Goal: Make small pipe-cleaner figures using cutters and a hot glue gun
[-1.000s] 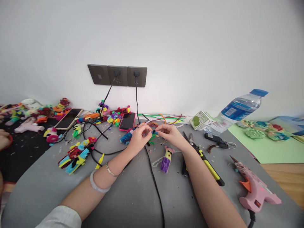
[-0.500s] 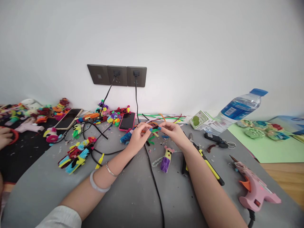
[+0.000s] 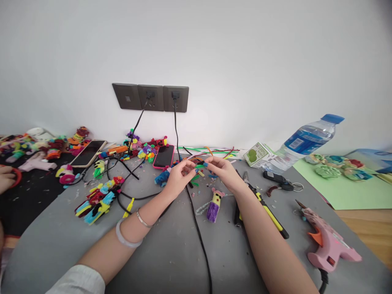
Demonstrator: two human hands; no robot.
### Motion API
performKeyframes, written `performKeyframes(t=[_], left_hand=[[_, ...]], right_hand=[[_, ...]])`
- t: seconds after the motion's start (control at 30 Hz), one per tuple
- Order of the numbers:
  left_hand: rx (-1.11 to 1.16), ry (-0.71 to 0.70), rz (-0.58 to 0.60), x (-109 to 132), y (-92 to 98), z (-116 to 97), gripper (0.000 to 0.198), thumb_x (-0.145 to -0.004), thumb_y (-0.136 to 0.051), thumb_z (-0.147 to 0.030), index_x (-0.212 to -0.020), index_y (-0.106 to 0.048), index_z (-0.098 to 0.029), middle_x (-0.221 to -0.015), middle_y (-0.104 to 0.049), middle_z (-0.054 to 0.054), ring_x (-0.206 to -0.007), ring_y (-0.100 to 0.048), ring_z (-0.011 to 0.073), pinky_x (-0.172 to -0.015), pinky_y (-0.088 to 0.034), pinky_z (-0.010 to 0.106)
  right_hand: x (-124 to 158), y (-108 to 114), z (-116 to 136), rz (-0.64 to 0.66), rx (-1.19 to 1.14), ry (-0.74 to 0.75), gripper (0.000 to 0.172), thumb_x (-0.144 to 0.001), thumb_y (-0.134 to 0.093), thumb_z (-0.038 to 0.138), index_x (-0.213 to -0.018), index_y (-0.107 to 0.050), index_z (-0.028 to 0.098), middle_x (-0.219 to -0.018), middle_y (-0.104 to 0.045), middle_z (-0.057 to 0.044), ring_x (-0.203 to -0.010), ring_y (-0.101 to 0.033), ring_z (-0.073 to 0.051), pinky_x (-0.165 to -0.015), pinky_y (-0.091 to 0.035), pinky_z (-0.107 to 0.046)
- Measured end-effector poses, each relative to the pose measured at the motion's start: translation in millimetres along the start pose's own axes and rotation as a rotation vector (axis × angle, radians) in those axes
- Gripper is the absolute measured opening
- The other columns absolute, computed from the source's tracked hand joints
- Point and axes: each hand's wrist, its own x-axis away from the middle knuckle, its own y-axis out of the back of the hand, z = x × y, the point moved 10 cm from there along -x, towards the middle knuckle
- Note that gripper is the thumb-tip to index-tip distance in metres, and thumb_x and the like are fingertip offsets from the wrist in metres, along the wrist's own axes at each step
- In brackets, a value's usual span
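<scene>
Near the middle of the grey table, my left hand (image 3: 181, 174) and my right hand (image 3: 223, 171) almost meet, fingertips pinched around a small black piece (image 3: 201, 163). Green fuzzy bits (image 3: 195, 180) show just below the fingertips. Nearer to me, between my forearms, lies a small doll (image 3: 214, 205) with a yellow face, pink ears, dark glasses and a purple lower part. A blue fuzzy piece (image 3: 162, 178) is left of my left hand.
Black cables cross the table (image 3: 171, 261). Pliers (image 3: 269, 212), keys (image 3: 288, 186), a pink glue gun (image 3: 332, 245) and a tilted bottle (image 3: 309, 141) are on the right. Fuzzy figures (image 3: 99, 200) lie left; another person's hand (image 3: 6, 179) holds red-handled scissors (image 3: 17, 177).
My fingertips have shifted slightly, and more of the black piece shows between them. The other person's hand has moved a little.
</scene>
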Motion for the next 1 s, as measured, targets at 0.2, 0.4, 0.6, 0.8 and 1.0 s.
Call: performKeyframes(t=[0.2,0.4,0.6,0.8,1.0], left_hand=[[0.027,-0.010,-0.021,-2,2.0,3,0.010,-0.078,-0.060,-0.024,-0.084,-0.062,-0.016,-0.084,-0.064,0.003,-0.068,-0.056,0.0118,-0.061,-0.045,0.022],[0.016,-0.014,-0.033,-2,3.5,2,0.009,-0.078,-0.060,-0.023,-0.083,-0.063,-0.016,-0.083,-0.065,0.004,-0.067,-0.056,0.0116,-0.061,-0.046,0.021],[-0.016,-0.034,-0.020,0,2.5,0,0.007,-0.077,-0.062,-0.022,-0.080,-0.065,-0.016,-0.080,-0.068,0.004,-0.066,-0.058,0.0124,-0.061,-0.046,0.023],[-0.075,-0.083,-0.018,0,2.3,-6,0.005,-0.077,-0.064,-0.021,-0.078,-0.067,-0.017,-0.079,-0.070,0.003,-0.066,-0.060,0.0131,-0.059,-0.046,0.023],[-0.123,-0.124,-0.002,1,0.9,-8,0.006,-0.077,-0.064,-0.021,-0.079,-0.068,-0.016,-0.081,-0.071,0.004,-0.067,-0.061,0.0138,-0.058,-0.045,0.023]], right_hand=[[-1,-4,-5,0.031,-0.091,-0.044,0.038,-0.078,-0.065,0.057,-0.080,-0.064,0.020,-0.067,-0.054,0.002,-0.056,-0.041,-0.011,-0.053,-0.031,-0.025],[-2,6,-3,-0.083,-0.217,-0.049,0.046,-0.073,-0.066,0.065,-0.072,-0.062,0.019,-0.071,-0.056,-0.001,-0.056,-0.042,-0.011,-0.051,-0.032,-0.025],[-4,29,-3,-0.228,-0.187,0.035,0.040,-0.068,-0.075,0.055,-0.067,-0.058,0.020,-0.056,-0.044,0.005,-0.050,-0.033,-0.009,-0.048,-0.023,-0.025],[-3,37,2,-0.285,-0.151,0.080,0.046,-0.068,-0.074,0.059,-0.063,-0.050,0.021,-0.053,-0.040,0.006,-0.047,-0.030,-0.009,-0.045,-0.022,-0.024],[0,47,20,-0.390,-0.212,0.228,0.049,-0.077,-0.065,0.064,-0.066,-0.039,0.023,-0.059,-0.038,0.006,-0.049,-0.032,-0.010,-0.047,-0.027,-0.024]])
